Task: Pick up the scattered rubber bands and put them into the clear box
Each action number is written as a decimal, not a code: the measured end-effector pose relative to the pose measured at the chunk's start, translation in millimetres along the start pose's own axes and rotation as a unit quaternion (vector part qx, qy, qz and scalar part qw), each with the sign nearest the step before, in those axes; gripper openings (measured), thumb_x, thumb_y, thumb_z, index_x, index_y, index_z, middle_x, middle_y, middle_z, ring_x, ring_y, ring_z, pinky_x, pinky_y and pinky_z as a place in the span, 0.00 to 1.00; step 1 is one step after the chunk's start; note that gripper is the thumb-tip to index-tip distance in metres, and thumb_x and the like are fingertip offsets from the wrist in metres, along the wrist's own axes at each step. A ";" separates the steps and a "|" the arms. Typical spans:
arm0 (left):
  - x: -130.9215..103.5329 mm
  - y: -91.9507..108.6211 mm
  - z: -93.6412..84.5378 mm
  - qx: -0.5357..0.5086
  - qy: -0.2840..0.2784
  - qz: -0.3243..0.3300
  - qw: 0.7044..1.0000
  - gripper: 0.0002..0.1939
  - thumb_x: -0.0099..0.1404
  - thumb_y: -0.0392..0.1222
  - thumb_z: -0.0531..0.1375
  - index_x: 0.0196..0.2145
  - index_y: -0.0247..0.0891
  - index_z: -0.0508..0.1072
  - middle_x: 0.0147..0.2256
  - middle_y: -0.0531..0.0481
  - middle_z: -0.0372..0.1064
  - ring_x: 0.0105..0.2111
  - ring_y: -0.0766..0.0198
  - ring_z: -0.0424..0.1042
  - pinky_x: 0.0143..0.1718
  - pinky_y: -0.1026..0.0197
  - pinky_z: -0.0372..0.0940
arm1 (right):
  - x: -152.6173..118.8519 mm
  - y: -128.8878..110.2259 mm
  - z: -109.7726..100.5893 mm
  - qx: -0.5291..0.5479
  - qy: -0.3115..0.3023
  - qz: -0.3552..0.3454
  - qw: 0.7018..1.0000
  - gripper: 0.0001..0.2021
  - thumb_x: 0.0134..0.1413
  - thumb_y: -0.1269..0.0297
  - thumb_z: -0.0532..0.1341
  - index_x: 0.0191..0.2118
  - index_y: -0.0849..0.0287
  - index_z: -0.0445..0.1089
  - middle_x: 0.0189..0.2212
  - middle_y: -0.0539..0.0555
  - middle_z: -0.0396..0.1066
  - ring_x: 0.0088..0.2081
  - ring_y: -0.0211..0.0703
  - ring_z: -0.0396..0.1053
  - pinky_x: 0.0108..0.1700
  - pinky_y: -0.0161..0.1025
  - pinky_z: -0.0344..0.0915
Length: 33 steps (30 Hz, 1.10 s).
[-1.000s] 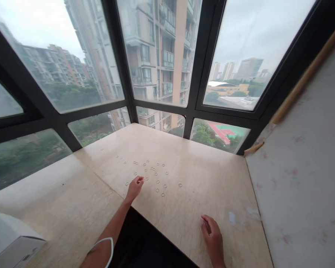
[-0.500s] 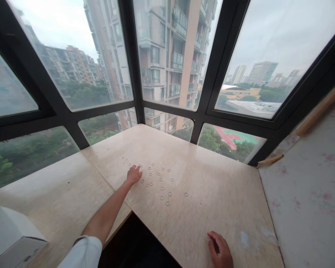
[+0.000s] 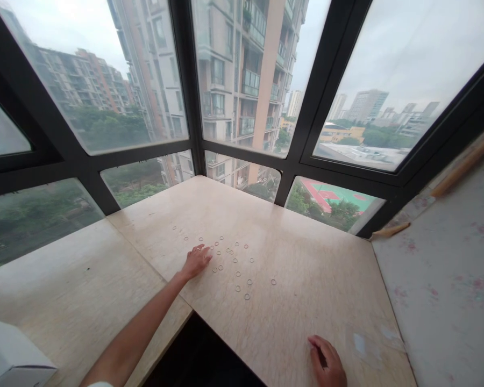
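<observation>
Your left hand (image 3: 196, 262) hides the patch of counter (image 3: 322, 279) beneath it, and you can't tell whether it grips any of the rings (image 3: 247, 299). Those are too small to show what they're made of. Your right hand (image 3: 326, 361) is cut off at the near edge, its curl hiding whatever may be inside. Only a sliver of your sleeve (image 3: 100, 384) shows; the box (image 3: 12, 352), near left, is cropped too. The dark speck (image 3: 88, 269) on the left is too tiny to identify.

left sleeve (image 3: 100, 384): white, edge visible | left forearm (image 3: 141, 330): bare | left hand (image 3: 197, 262): bare | right hand (image 3: 329, 361): bare
</observation>
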<state>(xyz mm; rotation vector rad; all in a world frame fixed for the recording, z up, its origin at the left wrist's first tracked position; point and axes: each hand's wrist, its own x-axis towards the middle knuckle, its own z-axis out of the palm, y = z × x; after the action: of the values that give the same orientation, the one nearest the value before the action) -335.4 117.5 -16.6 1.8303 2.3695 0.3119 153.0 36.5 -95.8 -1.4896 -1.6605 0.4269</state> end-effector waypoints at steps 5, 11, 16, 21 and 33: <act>-15.9 -18.1 -6.7 -0.014 0.012 0.006 1.000 0.19 0.65 0.43 0.54 0.52 0.38 0.68 0.50 0.42 0.64 0.51 0.55 0.62 0.52 0.56 0.57 | 0.4 -4.9 -1.9 -0.009 0.002 -0.005 1.000 0.23 0.54 0.45 0.53 0.33 0.60 0.75 0.35 0.61 0.75 0.39 0.55 0.72 0.45 0.52 0.68; -21.8 -17.0 -9.3 -0.025 0.032 -0.035 0.999 0.12 0.64 0.38 0.52 0.42 0.36 0.72 0.39 0.43 0.68 0.42 0.57 0.67 0.44 0.59 0.61 | 0.7 -14.8 -4.9 -0.009 -0.002 -0.004 1.000 0.18 0.53 0.52 0.54 0.34 0.60 0.74 0.36 0.61 0.74 0.39 0.53 0.71 0.44 0.50 0.68; -30.2 -1.0 -6.1 -0.030 0.039 -0.036 0.998 0.12 0.64 0.35 0.52 0.40 0.36 0.73 0.39 0.44 0.68 0.42 0.56 0.66 0.43 0.59 0.60 | -0.3 -23.4 -7.9 -0.008 -0.011 0.013 1.000 0.16 0.53 0.55 0.54 0.36 0.60 0.74 0.38 0.61 0.73 0.41 0.53 0.71 0.46 0.50 0.67; -45.3 22.3 -2.6 -0.032 0.034 -0.014 0.999 0.12 0.64 0.36 0.52 0.42 0.37 0.72 0.41 0.44 0.67 0.44 0.57 0.65 0.46 0.59 0.59 | -0.9 -27.6 -9.5 -0.007 -0.019 0.019 1.000 0.15 0.53 0.56 0.54 0.36 0.60 0.73 0.39 0.61 0.73 0.42 0.52 0.70 0.47 0.49 0.67; -82.7 44.4 -3.1 -0.059 0.027 -0.063 0.996 0.09 0.64 0.37 0.53 0.35 0.35 0.72 0.37 0.45 0.68 0.39 0.59 0.68 0.40 0.61 0.59 | -0.5 -33.3 -11.8 -0.001 -0.024 0.022 0.999 0.15 0.53 0.57 0.54 0.37 0.61 0.73 0.39 0.61 0.72 0.43 0.51 0.69 0.47 0.49 0.66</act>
<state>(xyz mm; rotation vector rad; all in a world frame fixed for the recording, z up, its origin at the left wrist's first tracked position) -273.4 48.1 -4.6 1.6326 2.4305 0.4815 140.4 24.9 -64.9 -1.5309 -1.6684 0.4879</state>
